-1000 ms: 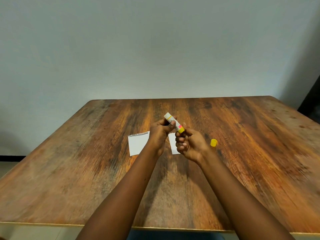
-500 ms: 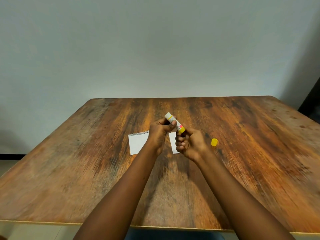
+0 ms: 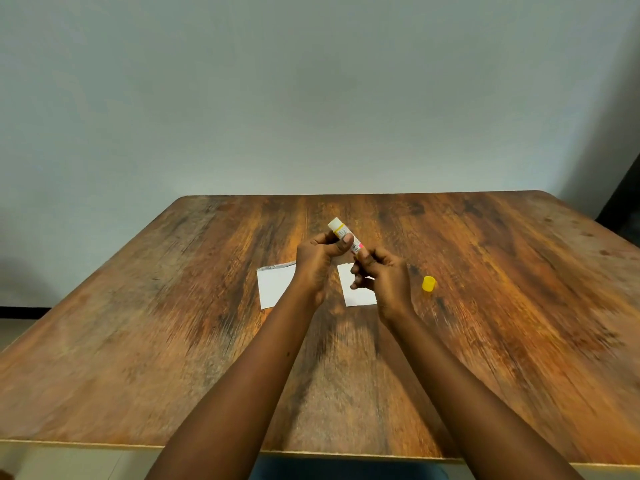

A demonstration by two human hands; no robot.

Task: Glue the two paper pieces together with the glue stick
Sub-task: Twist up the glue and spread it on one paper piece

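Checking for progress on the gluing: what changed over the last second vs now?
Very little. Both hands keep hold of the glue stick: left hand on the barrel, right hand at its lower end, whose fingers shifted up and now cover the yellow base that showed before. The stick keeps its tilt, open end up and away. Unchanged: yellow cap on the table, both paper pieces flat and apart.

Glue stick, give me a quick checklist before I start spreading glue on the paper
1. Cap off: ok, it sits on the table to the right.
2. Glue stick held: ok, left hand grips the barrel, right hand its base.
3. Glue wound out: cannot tell.
4. Both papers flat: ok, left paper and right paper lie apart.
5. Papers steadied: not ok, no hand on them.
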